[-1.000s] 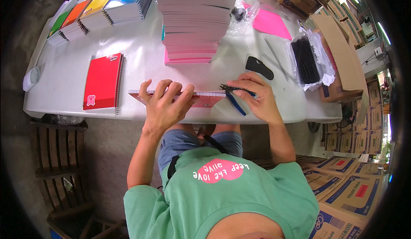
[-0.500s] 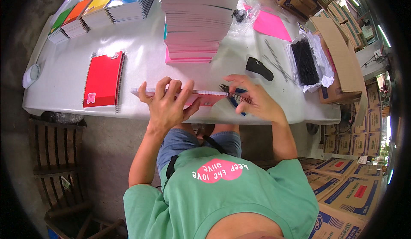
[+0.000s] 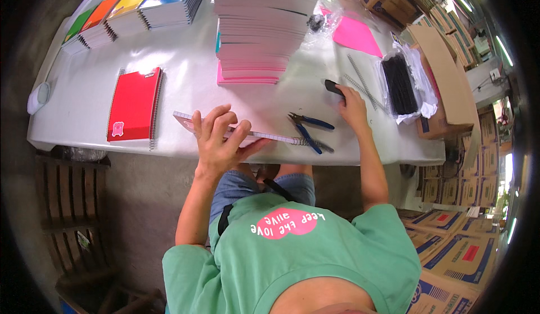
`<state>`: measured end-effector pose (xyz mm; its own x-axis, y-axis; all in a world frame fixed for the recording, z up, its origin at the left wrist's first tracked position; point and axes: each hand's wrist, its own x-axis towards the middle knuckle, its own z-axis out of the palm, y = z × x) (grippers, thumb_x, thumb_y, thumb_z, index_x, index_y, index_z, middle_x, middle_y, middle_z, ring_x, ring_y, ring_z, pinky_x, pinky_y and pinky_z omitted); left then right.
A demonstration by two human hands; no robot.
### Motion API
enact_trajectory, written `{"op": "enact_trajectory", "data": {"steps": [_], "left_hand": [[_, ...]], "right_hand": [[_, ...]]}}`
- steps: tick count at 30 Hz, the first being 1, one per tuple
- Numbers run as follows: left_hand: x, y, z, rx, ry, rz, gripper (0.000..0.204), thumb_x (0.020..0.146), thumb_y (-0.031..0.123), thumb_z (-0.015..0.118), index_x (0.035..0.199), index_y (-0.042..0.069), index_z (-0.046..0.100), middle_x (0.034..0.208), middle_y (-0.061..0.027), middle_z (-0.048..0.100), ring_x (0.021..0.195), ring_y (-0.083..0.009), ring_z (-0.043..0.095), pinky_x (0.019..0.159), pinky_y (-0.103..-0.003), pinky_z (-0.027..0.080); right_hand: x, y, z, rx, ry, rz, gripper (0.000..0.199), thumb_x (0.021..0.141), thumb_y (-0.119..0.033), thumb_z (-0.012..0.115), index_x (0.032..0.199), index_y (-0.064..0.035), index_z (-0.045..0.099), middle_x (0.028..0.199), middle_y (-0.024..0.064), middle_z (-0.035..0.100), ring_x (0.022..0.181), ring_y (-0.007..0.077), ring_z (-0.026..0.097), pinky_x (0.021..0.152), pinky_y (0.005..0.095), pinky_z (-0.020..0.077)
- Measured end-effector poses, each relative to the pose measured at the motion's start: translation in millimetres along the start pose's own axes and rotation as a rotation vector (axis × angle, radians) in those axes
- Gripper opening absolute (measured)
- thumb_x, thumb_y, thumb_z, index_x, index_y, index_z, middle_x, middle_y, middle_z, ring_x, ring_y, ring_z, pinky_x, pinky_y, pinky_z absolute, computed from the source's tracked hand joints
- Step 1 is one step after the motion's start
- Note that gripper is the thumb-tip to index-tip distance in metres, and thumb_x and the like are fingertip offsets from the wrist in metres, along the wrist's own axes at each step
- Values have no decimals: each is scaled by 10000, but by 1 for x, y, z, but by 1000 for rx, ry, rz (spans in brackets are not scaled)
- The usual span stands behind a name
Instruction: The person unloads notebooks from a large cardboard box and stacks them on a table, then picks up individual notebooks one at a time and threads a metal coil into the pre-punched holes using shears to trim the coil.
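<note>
My left hand (image 3: 219, 134) grips a notebook (image 3: 254, 139) with pink on its cover, held on edge and tilted near the table's front. A spiral wire (image 3: 315, 144) sticks out from the notebook's right end. Pliers with blue handles (image 3: 316, 122) lie with jaws apart on the tabletop, just right of the notebook. Farther right, my right hand (image 3: 353, 110) has its fingers closed on a black, curved, flat-looking object (image 3: 332, 86), partly hidden by the hand. What kind of thing it is, I cannot tell.
A tall stack of paper blocks (image 3: 256, 38) rises at the back middle. A red spiral notebook (image 3: 134, 106) lies left. Coloured notebook piles (image 3: 171, 1) stand back left. Loose spiral wires (image 3: 361, 80), bundled black coils (image 3: 398, 82) and a cardboard box (image 3: 444, 80) are on the right.
My right hand has left the pliers and the wire, moving right and away to the black object. The pliers now rest on the table. The notebook's right end has dipped toward me.
</note>
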<state>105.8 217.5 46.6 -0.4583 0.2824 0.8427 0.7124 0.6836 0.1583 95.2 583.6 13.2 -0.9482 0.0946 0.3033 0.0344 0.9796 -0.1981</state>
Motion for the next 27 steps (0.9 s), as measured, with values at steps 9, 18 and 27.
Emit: {"op": "enact_trajectory", "data": {"steps": [9,18,27], "left_hand": [[-1,15,-1,-87,26,-244,445,584,469,783,641,121,513,1006,-62,567,1258,-359,378,1031,-527,115],[9,14,-3,-159,-29,-209,473,588,495,787,660,115,514,804,-48,498,1203,-329,431,1059,-527,81],[2,10,-3,-211,-44,-275,594,554,526,788,904,113,545,832,-52,513,1120,-291,473,1037,-540,128]], "right_hand": [[-5,-131,-46,1437,-517,-771,188,761,-7,568,905,29,685,1003,201,651,985,362,611,923,445,438],[-3,-89,-23,1139,-445,-565,172,794,-68,570,883,15,692,946,186,672,947,354,634,907,466,454],[13,-161,-49,1417,-431,-651,267,672,27,602,921,-2,695,966,170,674,908,313,652,860,380,494]]}}
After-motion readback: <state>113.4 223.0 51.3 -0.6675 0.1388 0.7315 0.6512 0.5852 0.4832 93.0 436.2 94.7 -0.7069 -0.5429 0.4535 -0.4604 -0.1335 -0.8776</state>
